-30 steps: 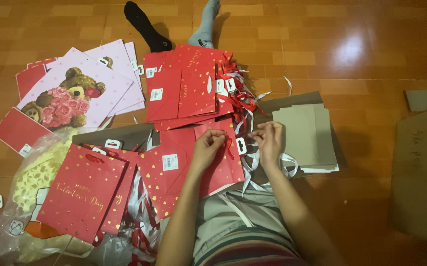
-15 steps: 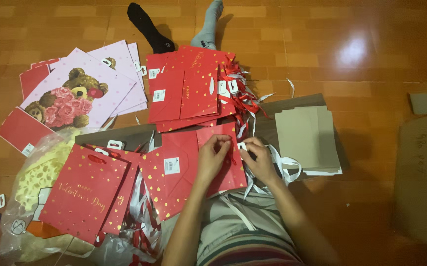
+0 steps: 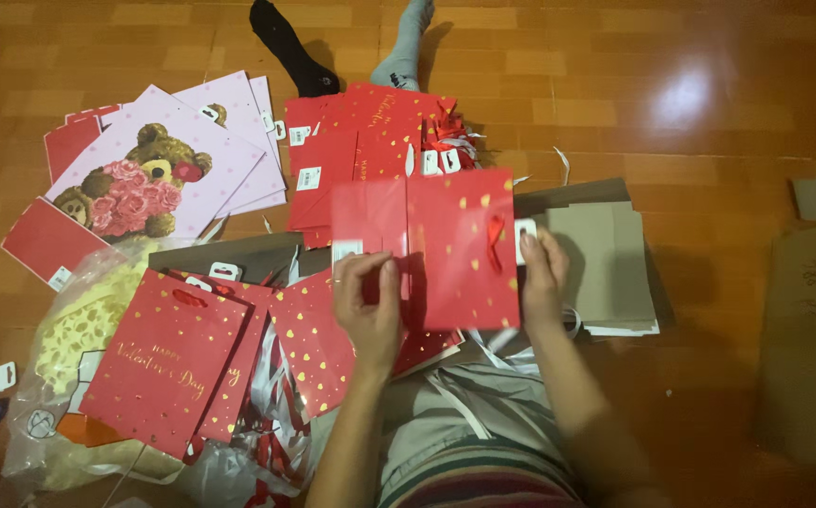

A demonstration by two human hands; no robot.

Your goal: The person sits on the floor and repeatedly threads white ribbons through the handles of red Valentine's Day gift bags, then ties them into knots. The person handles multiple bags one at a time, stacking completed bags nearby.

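- Head view, the hands: the left hand (image 3: 370, 306) pinches the lower left part of a red gift bag (image 3: 446, 249) with gold heart spots, its fingers closed on the paper near a white tag. The right hand (image 3: 542, 273) grips the bag's right edge, fingers curled round it beside another small white tag.
- Head view, where the bag is: it is lifted off the floor, held between both hands above the person's lap, in front of a stack of red bags (image 3: 370, 141) lying flat farther out.
- Head view, the step: judging by the grip, the bag is being opened out or folded flat along its crease; a vertical fold runs down it left of centre. The next move would seem to call for a firm hold on both edges while the panel is pressed or pulled along that fold.
- Head view, orientation: the printed face is towards the camera, a red ribbon handle (image 3: 495, 243) lying on it near the right side. The bag looks close to square; its slightly longer axis runs left to right, and its top edge points away from the person.
- Head view, surroundings: a pink teddy-bear bag (image 3: 159, 160) lies far left, grey cardboard sheets (image 3: 606, 259) to the right, on the wooden floor (image 3: 709, 94).
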